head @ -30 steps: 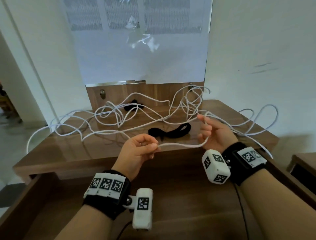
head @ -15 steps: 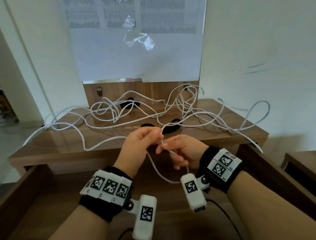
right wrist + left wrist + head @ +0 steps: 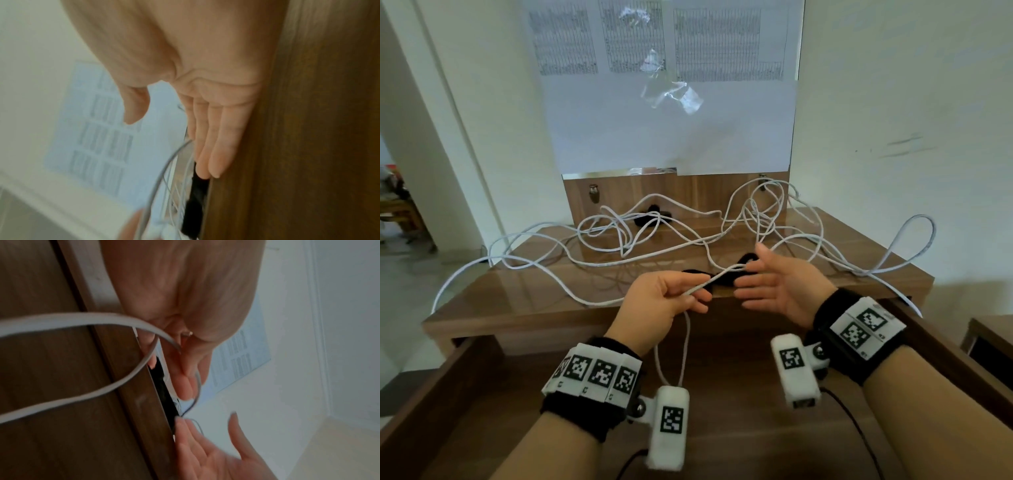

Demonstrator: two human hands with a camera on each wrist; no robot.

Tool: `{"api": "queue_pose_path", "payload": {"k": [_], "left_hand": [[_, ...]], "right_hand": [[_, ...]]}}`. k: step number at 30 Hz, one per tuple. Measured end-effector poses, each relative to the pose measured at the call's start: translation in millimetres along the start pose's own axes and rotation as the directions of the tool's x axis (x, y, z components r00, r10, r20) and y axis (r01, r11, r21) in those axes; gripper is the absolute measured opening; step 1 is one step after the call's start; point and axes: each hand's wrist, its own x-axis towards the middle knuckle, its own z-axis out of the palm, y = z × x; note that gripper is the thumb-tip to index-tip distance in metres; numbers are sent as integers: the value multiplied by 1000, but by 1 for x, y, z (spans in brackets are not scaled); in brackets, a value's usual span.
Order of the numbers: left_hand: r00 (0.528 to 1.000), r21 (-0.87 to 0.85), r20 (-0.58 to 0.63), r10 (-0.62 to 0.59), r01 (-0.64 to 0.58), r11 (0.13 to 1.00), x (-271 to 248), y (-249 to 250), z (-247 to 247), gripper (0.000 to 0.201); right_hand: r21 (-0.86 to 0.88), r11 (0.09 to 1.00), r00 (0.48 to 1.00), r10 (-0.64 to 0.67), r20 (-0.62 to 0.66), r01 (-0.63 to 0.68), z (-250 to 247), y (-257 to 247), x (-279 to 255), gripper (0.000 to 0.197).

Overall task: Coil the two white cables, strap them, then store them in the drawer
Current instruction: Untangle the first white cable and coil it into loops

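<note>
Two white cables point(image 3: 619, 260) sprawl tangled over the wooden table point(image 3: 517, 301), and where one ends and the other begins is impossible to trace. Left hand point(image 3: 661, 301) pinches a strand, one small loop hanging beneath it; the left wrist view shows that loop point(image 3: 123, 378) big and blurred. Right hand point(image 3: 780, 287) spread wide, fingers straight, holding nothing, cable crossing its fingertips. A black strap point(image 3: 726, 277) is half hidden behind both hands. Below them, the open drawer point(image 3: 739, 445), edges cut off.

Wooden table point(image 3: 558, 308) under tangled white cables point(image 3: 619, 236), black straps point(image 3: 652, 217)
</note>
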Motion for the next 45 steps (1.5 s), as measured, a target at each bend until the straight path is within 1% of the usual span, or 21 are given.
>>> {"api": "queue_pose_path", "payload": {"k": [2,4,5,7,8,9,10,11,13,15,16,21,25,27,33,36,39,40,42,44,45], "left_hand": [[999,1,48,21,-21,1000,-1,1,-6,42],[998,-8,54,31,-30,1000,-2,1,-11,40],[998,-10,45,40,-40,999,-2,1,-13,40],[998,-6,19,61,-61,998,-2,2,-17,41],[997,-10,8,70,-70,997,-2,2,-18,41],[997,-18,4,80,-80,997,-2,1,-19,42],[996,-26,6,87,-87,996,-2,1,-19,42],[995,-33,12,94,-94,995,-2,1,-18,41],[994,-47,33,103,-102,994,-3,1,-17,40],[991,-74,67,118,-113,991,-4,1,-17,39],[988,-97,89,129,-120,988,-4,1,-17,38],[972,-201,161,170,-136,970,-5,-1,-17,44],[963,-198,216,160,-117,973,-4,-4,-17,39],[957,-205,249,151,-100,974,-4,-5,-19,34],[930,-229,336,146,-70,971,-3,-5,-23,35],[912,-229,404,78,18,973,-4,-6,-29,35],[886,-266,464,19,118,957,-4,-9,-33,34],[890,-283,455,8,136,949,-4,-9,-32,33],[931,-290,363,-39,152,945,-3,-6,-29,33],[978,-247,183,-99,143,958,-1,-4,-26,35],[988,-238,93,-120,139,961,0,-3,-25,35]], "right_hand": [[114,990,992,-77,-99,88,-12,-7,0,43],[154,963,953,-182,-241,223,-23,-11,0,33],[139,942,909,-245,-337,306,-29,-12,0,26],[15,905,766,-351,-539,426,-43,-16,3,10],[-42,888,697,-388,-602,458,-50,-17,5,7],[-73,876,653,-409,-638,477,-57,-18,7,8],[-84,871,637,-417,-648,484,-61,-18,9,16],[-75,873,651,-413,-636,482,-64,-17,11,27],[5,890,730,-371,-574,457,-64,-15,14,37],[51,909,794,-334,-507,414,-59,-12,15,33],[39,917,806,-329,-492,398,-57,-12,15,31],[37,922,829,-329,-452,386,-53,-11,13,29],[-42,927,796,-344,-498,374,-53,-8,19,36],[-77,934,794,-339,-505,350,-54,-6,22,33],[-31,941,818,-309,-486,337,-57,-5,24,26],[44,937,822,-281,-495,348,-63,-8,22,28],[143,930,878,-259,-404,340,-69,-9,17,21],[172,919,884,-268,-384,354,-70,-9,16,18],[206,883,857,-314,-408,422,-71,-10,15,9],[101,857,787,-409,-461,505,-69,-12,15,10],[22,846,753,-462,-469,532,-67,-14,14,11]]}}
